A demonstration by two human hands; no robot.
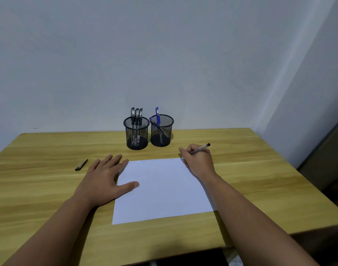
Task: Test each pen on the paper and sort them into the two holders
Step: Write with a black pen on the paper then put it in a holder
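So the right hand is gripping a pen with its fingers curled tight around the barrel, and it's sitting right at the far right corner of the paper, with the pen's back end sticking up and off to the right. Can't really make out the tip, it's hidden behind the fingers. The left hand is lying flat with its fingers spread apart, pinning down the left edge of the sheet, thumb on the paper and the rest partly on the wooden desk. There are faint scribbles running along the top edge of the page. Behind the paper the two mesh holders are standing just beside each other: the left holder is holding three black pens, the right holder is holding blue pens. A pen cap is lying on the desk off to the left of the left hand.
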